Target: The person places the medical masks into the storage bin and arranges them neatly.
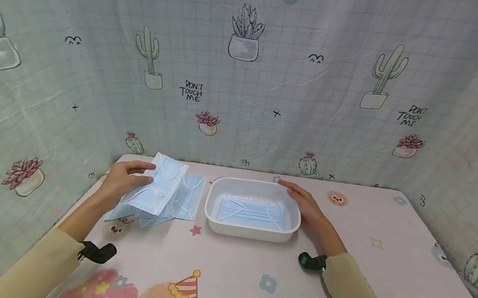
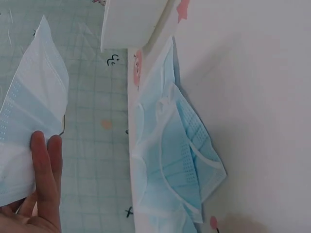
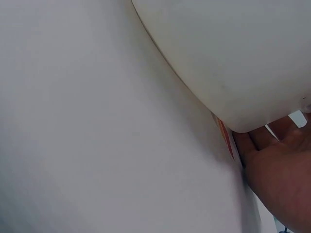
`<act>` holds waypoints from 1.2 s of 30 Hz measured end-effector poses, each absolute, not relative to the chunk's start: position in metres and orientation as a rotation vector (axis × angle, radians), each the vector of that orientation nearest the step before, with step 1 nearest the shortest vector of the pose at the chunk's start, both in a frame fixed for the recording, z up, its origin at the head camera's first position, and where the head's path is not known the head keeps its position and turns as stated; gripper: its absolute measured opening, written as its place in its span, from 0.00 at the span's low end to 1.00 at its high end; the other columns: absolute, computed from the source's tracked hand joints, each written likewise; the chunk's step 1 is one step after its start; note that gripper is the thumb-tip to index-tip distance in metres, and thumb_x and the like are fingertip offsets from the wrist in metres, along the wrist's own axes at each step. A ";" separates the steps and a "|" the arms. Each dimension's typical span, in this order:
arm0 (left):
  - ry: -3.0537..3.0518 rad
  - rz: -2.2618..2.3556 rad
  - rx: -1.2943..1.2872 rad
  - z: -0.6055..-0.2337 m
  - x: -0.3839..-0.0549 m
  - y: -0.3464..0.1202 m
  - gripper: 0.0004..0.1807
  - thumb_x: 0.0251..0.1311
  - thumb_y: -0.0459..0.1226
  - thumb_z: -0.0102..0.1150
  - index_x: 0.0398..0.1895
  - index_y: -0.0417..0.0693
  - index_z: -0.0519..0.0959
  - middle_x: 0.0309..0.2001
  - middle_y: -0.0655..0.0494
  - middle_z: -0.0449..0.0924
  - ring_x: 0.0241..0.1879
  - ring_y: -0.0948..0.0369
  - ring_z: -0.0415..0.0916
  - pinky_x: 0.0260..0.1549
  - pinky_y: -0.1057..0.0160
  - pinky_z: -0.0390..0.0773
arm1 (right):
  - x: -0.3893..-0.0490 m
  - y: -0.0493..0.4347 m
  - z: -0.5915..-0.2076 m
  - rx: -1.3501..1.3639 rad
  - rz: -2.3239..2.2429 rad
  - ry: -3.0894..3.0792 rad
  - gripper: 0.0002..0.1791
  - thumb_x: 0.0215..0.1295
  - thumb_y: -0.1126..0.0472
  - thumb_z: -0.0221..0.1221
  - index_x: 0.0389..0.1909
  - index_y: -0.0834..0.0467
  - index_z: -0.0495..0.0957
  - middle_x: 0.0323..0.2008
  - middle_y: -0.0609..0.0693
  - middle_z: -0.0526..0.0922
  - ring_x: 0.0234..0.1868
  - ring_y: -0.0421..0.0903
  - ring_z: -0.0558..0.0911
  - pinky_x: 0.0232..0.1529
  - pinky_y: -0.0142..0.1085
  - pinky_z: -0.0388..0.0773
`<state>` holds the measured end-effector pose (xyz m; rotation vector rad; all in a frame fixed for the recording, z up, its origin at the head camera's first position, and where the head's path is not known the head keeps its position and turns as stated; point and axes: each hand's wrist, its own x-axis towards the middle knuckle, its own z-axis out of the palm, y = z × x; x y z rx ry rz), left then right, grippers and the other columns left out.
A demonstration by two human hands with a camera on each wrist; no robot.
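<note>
Between thumb and fingers, my left hand (image 1: 119,181) pinches a light blue pleated face mask (image 1: 161,186), raised above the table at the left. Beneath it lies a loose, overlapping pile of face masks (image 1: 191,198); their white ear loops show in the left wrist view, where the pile (image 2: 167,150) sits apart from the held mask (image 2: 36,104). A white plastic tub (image 1: 249,232) stands right of the pile, with a face mask (image 1: 252,214) lying flat inside. Against the tub's right side rests my right hand (image 1: 310,211), fingers extended toward its back corner. In the right wrist view the tub's wall hides some fingertips.
A pale tablecloth (image 1: 229,276) with cartoon prints covers the table. Behind and on both sides hangs a cactus-patterned curtain (image 1: 276,87), close to the table's back edge. Each wrist wears a black device, one on the left (image 1: 98,252) and one on the right (image 1: 311,262).
</note>
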<state>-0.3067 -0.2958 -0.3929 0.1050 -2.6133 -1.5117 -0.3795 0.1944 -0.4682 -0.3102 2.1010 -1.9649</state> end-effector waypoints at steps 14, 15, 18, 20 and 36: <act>-2.698 -1.556 -0.025 -0.372 -0.336 -0.255 0.25 0.66 0.35 0.66 0.66 0.45 0.79 0.73 0.41 0.71 0.76 0.43 0.60 0.77 0.33 0.51 | -0.382 0.193 -0.472 -0.343 -1.954 2.121 0.25 0.85 0.55 0.41 0.78 0.49 0.64 0.82 0.49 0.57 0.81 0.56 0.61 0.79 0.55 0.59; -2.704 -1.566 -0.037 -0.371 -0.338 -0.253 0.25 0.66 0.36 0.66 0.66 0.46 0.79 0.74 0.42 0.70 0.77 0.43 0.60 0.77 0.33 0.51 | -0.382 0.193 -0.472 -0.352 -1.951 2.123 0.25 0.85 0.55 0.41 0.79 0.50 0.64 0.82 0.49 0.56 0.81 0.56 0.61 0.79 0.55 0.58; -2.709 -1.594 -0.068 -0.369 -0.345 -0.246 0.24 0.66 0.36 0.67 0.66 0.46 0.80 0.74 0.43 0.70 0.76 0.44 0.60 0.78 0.34 0.50 | -0.382 0.194 -0.472 -0.371 -1.950 2.120 0.26 0.85 0.54 0.41 0.79 0.50 0.63 0.83 0.50 0.56 0.81 0.57 0.61 0.79 0.56 0.58; -2.707 -1.615 -0.101 -0.368 -0.350 -0.240 0.25 0.65 0.36 0.68 0.65 0.46 0.80 0.73 0.43 0.71 0.76 0.44 0.61 0.78 0.35 0.50 | -0.382 0.194 -0.472 -0.377 -1.953 2.118 0.26 0.85 0.54 0.41 0.79 0.51 0.63 0.83 0.50 0.56 0.81 0.58 0.60 0.79 0.57 0.58; -2.732 -1.689 -0.362 -0.358 -0.376 -0.185 0.22 0.62 0.34 0.69 0.60 0.46 0.84 0.68 0.47 0.77 0.72 0.47 0.67 0.77 0.39 0.57 | -0.384 0.198 -0.473 -0.368 -1.955 2.116 0.25 0.85 0.54 0.41 0.78 0.48 0.64 0.82 0.50 0.56 0.81 0.57 0.61 0.79 0.56 0.59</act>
